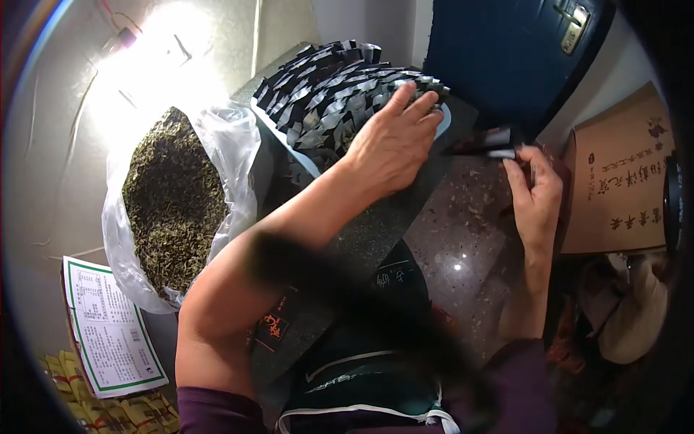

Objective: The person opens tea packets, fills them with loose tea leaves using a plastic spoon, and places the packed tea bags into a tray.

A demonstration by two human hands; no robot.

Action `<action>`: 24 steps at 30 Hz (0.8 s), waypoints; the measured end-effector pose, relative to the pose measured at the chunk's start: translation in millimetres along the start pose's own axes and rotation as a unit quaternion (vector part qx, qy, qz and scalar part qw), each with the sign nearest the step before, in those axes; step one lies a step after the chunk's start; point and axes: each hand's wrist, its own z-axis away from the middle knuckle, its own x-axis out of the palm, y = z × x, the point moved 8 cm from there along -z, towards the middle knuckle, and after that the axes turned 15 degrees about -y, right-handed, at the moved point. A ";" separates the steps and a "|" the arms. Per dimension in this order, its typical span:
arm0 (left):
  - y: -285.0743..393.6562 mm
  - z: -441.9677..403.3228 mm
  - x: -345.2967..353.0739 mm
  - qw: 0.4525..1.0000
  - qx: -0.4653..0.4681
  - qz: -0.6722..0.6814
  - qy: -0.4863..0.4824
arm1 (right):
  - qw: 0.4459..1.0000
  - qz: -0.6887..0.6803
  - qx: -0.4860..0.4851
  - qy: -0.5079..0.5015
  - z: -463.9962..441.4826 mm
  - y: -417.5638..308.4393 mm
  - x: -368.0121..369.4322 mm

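A light-blue basin (pixel 446 121) is filled with rows of small black-and-silver packets (pixel 318 90) standing on edge. My left hand (pixel 396 141) lies over the right part of these rows, fingers stretched out, and covers some packets. To the right of the basin, my right hand (pixel 536 181) pinches a dark packet (pixel 494 141) with a shiny end between thumb and fingers. The packet is blurred. Left of the basin sits a clear plastic bag (pixel 119 224), open at the top, full of dark green-brown dried leaves (pixel 173 210) that look like tea.
A bright lamp glares at the upper left. A printed sheet with a green border (pixel 112 329) lies above yellow packets (pixel 148 414). A cardboard box (pixel 614 181) stands right, a dark blue door (pixel 506 58) behind. A blurred dark strip (pixel 347 289) crosses the foreground.
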 end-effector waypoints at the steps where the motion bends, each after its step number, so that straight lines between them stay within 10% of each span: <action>1: -0.5 0.9 2.9 1.000 0.004 0.001 -0.002 | 1.000 -0.001 0.004 0.001 -6.3 3.1 1.7; 24: -17.7 23.1 4.8 0.981 -0.060 0.165 0.087 | 0.988 -0.056 -0.059 -0.132 -57.8 31.1 95.9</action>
